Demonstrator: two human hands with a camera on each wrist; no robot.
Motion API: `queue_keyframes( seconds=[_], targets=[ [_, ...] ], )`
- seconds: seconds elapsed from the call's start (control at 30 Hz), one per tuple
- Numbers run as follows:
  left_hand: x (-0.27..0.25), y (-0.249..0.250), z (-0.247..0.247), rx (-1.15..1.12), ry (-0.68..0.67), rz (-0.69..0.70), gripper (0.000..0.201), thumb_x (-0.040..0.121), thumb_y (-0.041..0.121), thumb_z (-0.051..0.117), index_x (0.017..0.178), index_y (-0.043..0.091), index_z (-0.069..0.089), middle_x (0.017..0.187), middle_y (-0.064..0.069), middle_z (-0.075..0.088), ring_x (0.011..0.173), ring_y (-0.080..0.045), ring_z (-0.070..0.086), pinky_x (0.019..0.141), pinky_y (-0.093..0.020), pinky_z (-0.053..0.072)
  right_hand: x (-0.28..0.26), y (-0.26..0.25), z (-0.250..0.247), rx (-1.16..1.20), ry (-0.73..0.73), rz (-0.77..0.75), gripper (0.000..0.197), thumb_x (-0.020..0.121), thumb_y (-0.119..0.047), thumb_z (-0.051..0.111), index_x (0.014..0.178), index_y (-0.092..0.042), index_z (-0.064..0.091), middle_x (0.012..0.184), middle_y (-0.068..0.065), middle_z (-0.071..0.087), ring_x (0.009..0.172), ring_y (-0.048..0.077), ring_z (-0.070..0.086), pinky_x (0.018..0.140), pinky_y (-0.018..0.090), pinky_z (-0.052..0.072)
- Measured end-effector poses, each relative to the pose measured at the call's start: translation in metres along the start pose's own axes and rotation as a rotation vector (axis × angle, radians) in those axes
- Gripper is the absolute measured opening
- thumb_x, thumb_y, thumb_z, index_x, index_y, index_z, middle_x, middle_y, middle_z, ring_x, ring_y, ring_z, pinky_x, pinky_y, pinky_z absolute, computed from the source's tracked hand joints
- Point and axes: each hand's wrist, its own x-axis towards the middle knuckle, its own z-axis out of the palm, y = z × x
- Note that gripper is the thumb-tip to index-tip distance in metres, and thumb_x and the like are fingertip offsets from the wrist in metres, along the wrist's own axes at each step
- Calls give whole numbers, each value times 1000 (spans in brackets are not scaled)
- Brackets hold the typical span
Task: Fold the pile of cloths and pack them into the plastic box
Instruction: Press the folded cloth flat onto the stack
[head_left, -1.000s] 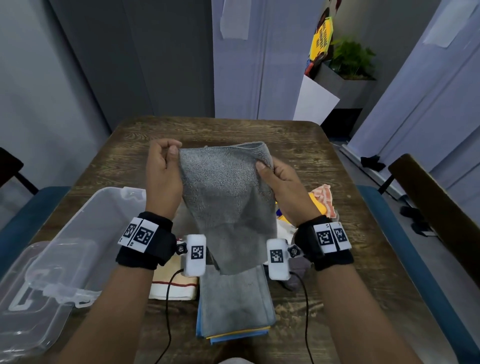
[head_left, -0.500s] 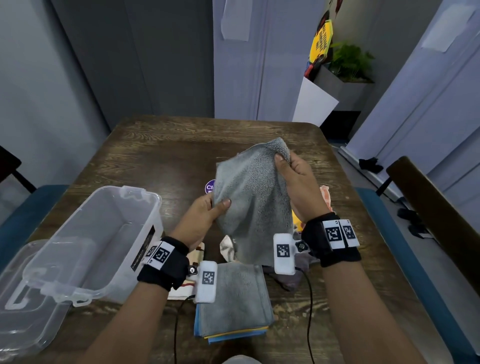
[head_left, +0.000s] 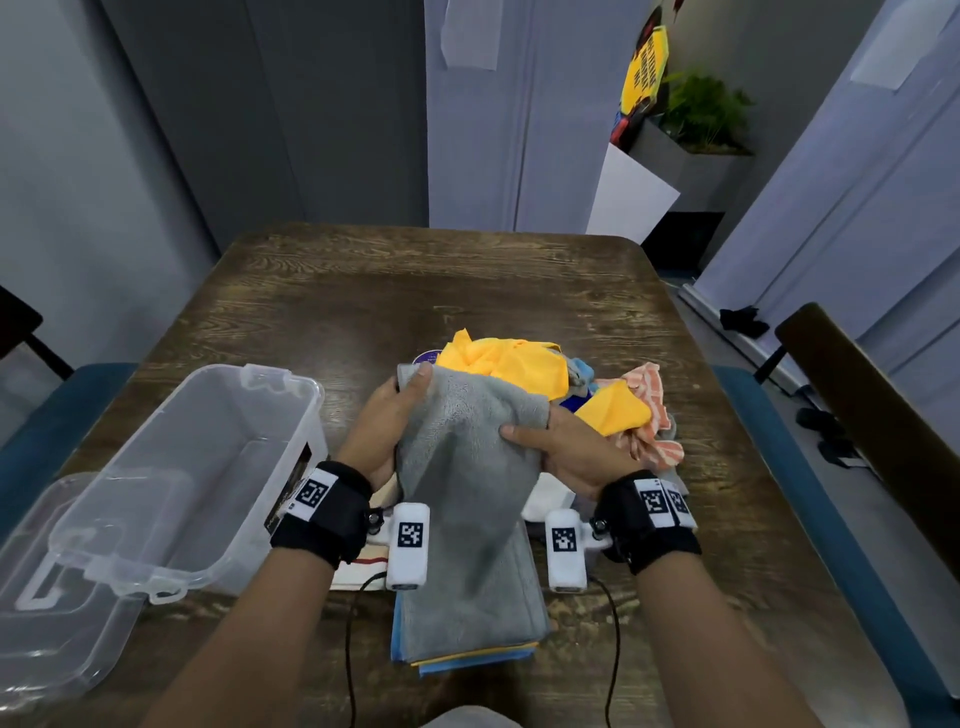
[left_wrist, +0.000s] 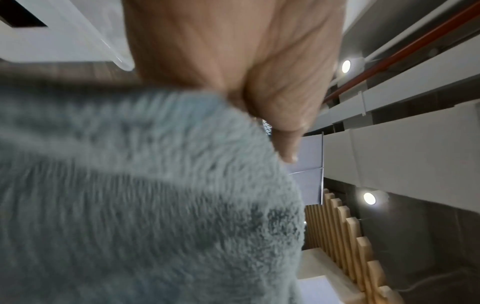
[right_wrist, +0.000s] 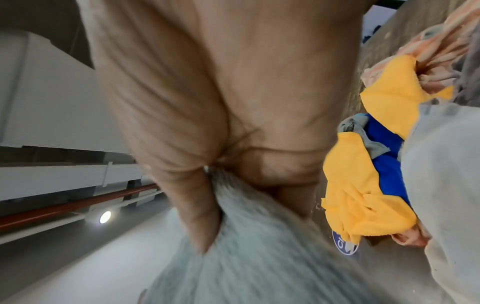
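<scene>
A grey fluffy cloth (head_left: 467, 457) hangs between both hands over the table's near middle. My left hand (head_left: 397, 410) grips its upper left corner, thumb on top; the left wrist view shows the grey cloth (left_wrist: 155, 195) under my fingers (left_wrist: 272, 86). My right hand (head_left: 558, 441) pinches its right edge, and the right wrist view shows the thumb (right_wrist: 197, 205) pressed on grey cloth (right_wrist: 259, 257). Below lies a stack of folded cloths (head_left: 470, 618), grey on top. Behind is the unfolded pile (head_left: 587, 395) of yellow, blue and orange striped cloths. The clear plastic box (head_left: 197, 467) stands open at left.
The box's clear lid (head_left: 57, 582) lies at the near left table edge. A white cloth with a red stripe (head_left: 363, 564) lies beside the box. A purple round sticker (head_left: 428, 357) sits behind the pile. A chair (head_left: 872, 415) stands at the right.
Both hands came down and toward me with the grey cloth. My left hand moved from the cloth's lower side to its top left corner; the pile behind is now uncovered.
</scene>
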Motion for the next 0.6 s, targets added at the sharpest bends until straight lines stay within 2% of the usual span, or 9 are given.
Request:
queue_keyframes(
  seconds=[0.07,0.13,0.2,0.27,0.37,0.47,0.53,0.6],
  targets=[
    [-4,-10,-8,91,-99,-109,47,98,49,59,124,11,67,119,-11,72,114,-28,67,98,-43,53,1,-1,-3,65,88,-34,34,99,-7,59,132,-3,59,127,16,68,118,31,65,98,42,54],
    [-6,-25,-16,193,-192,-183,49,92,48,67,125,12,68,120,-10,72,118,-32,65,100,-46,51,4,-4,-9,106,201,-48,30,99,-10,60,127,1,60,121,19,70,112,33,68,91,40,57],
    [-7,-35,-17,214,-233,-203,45,92,38,66,127,9,66,121,-10,72,117,-29,65,89,-35,55,4,-6,-15,155,259,-29,35,98,-15,63,126,6,59,117,23,70,104,35,70,84,40,59],
    [-7,-35,-13,173,-220,-188,39,96,29,61,129,7,64,122,-12,71,110,-23,68,79,-27,56,2,-7,-19,238,221,-16,36,98,-15,63,126,8,59,120,26,67,104,34,69,89,41,57],
    [-1,-31,-10,73,-134,-126,35,98,15,61,131,5,60,123,-14,70,104,-21,70,73,-26,58,-1,-1,-25,223,97,-7,41,99,-7,57,138,3,52,135,22,61,125,36,59,107,49,46],
    [9,-28,-18,51,-91,-103,40,95,9,64,134,5,56,125,-14,69,115,-28,67,85,-34,60,3,8,-27,21,111,5,43,100,2,52,141,-8,51,136,12,63,125,30,61,108,51,47],
    [11,-26,-22,104,-133,-116,39,95,5,63,133,5,57,125,-14,69,118,-32,64,96,-43,56,5,11,-29,-81,156,11,39,100,3,52,136,-11,56,132,9,66,122,28,63,106,50,48],
    [10,-25,-24,159,-185,-131,39,94,1,62,132,8,58,124,-12,70,118,-30,65,98,-47,54,8,12,-32,-174,180,11,36,100,2,53,133,-13,59,130,7,67,122,27,63,105,47,50]
  ],
)
